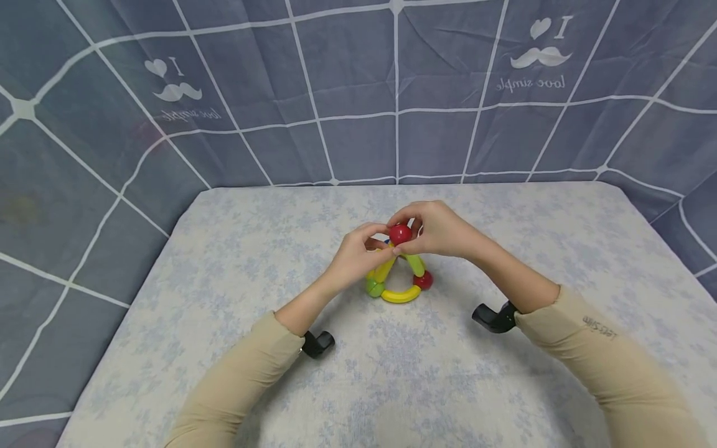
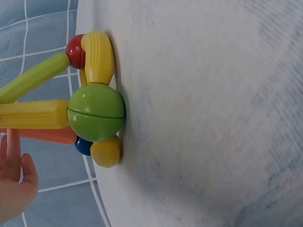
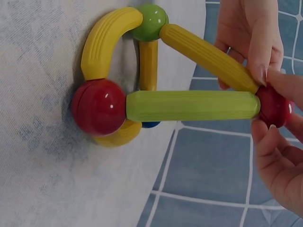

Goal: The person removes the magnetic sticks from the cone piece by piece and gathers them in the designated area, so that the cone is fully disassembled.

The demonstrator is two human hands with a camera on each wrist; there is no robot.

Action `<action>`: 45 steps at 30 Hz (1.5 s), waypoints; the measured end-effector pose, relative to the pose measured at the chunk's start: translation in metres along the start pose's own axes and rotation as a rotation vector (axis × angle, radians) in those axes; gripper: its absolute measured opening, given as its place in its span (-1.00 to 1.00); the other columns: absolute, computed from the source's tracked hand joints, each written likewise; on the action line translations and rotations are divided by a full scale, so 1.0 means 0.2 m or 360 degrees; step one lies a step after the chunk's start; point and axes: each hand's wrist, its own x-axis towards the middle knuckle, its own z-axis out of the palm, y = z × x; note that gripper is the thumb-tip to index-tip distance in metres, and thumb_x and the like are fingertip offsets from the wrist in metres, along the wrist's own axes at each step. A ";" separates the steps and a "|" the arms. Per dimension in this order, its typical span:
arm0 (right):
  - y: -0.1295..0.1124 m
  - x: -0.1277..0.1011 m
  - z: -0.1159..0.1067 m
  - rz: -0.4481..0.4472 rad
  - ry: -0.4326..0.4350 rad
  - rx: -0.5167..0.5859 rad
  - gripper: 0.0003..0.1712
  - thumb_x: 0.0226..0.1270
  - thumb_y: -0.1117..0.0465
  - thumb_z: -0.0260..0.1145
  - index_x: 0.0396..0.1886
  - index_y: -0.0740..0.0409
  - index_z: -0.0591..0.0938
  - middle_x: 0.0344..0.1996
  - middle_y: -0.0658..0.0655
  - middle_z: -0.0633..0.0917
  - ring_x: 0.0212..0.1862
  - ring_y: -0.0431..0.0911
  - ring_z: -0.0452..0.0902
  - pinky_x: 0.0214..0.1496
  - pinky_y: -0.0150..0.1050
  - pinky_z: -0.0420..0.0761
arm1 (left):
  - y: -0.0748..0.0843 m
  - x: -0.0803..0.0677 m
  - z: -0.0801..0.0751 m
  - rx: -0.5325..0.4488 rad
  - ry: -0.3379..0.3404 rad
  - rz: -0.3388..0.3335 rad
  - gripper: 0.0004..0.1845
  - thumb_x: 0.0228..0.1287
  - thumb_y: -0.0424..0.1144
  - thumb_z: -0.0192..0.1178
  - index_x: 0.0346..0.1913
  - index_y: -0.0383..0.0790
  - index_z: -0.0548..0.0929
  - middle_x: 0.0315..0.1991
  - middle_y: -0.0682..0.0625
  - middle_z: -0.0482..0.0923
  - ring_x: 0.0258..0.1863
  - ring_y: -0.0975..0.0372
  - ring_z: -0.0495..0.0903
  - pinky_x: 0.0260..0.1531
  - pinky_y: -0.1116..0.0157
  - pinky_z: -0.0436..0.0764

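Observation:
Yellow, lime and orange building sticks and coloured balls form a pyramid-like frame. Its base has a green ball (image 2: pixel 96 112), a lower red ball (image 3: pixel 99 107), a blue ball (image 2: pixel 83 146) and curved yellow sticks (image 1: pixel 400 295). At the apex, my right hand (image 1: pixel 442 230) pinches the top red ball (image 1: pixel 400 234), fingers round it. My left hand (image 1: pixel 355 255) grips the upper end of a straight yellow stick (image 3: pixel 208 56), its thumb close under that ball. The lime stick (image 3: pixel 191 105) meets the ball too. An orange stick (image 2: pixel 52 135) runs behind my left fingers.
The frame stands on a table (image 1: pixel 392 373) with a pale blue floral cloth. Behind hangs a grey-blue curtain (image 1: pixel 358 149) with white grid lines. Black wrist devices (image 1: pixel 495 317) sit under both forearms, above the cloth.

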 end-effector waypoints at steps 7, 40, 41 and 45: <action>0.00 -0.01 0.02 -0.0045 0.0032 -0.0027 -0.69 -0.04 0.33 0.47 -0.21 0.19 0.68 -0.33 0.05 0.65 -0.43 -0.14 0.52 -0.37 -0.30 0.58 | -0.01 0.00 0.02 -0.0067 0.0078 -0.0006 -0.68 0.13 -0.39 0.29 -0.01 -0.36 0.62 -0.04 -0.12 0.51 -0.26 0.14 0.64 -0.28 0.32 0.61; 0.10 -0.08 0.09 -0.0369 0.0265 0.0333 -0.60 -0.08 0.39 0.50 -0.16 0.27 0.65 -0.24 0.09 0.65 -0.27 -0.12 0.55 -0.20 -0.33 0.59 | 0.01 -0.02 0.02 -0.0096 0.0070 0.0038 -0.62 0.10 -0.47 0.30 0.02 -0.49 0.58 -0.01 -0.26 0.52 -0.22 0.00 0.65 -0.26 0.31 0.62; 0.10 -0.08 0.09 -0.0378 0.0272 0.0329 -0.60 -0.09 0.39 0.51 -0.16 0.27 0.65 -0.25 0.09 0.65 -0.27 -0.12 0.54 -0.20 -0.33 0.59 | 0.01 -0.02 0.02 -0.0096 0.0072 0.0037 -0.62 0.09 -0.47 0.30 0.02 -0.48 0.59 0.00 -0.26 0.52 -0.22 -0.01 0.65 -0.26 0.31 0.62; 0.11 -0.08 0.10 -0.0415 0.0307 0.0272 -0.60 -0.11 0.38 0.51 -0.18 0.24 0.65 -0.25 0.06 0.65 -0.27 -0.15 0.53 -0.22 -0.34 0.58 | 0.02 -0.02 0.02 -0.0083 0.0086 0.0021 -0.64 0.09 -0.46 0.31 0.00 -0.45 0.61 -0.02 -0.23 0.54 -0.23 0.03 0.66 -0.28 0.33 0.62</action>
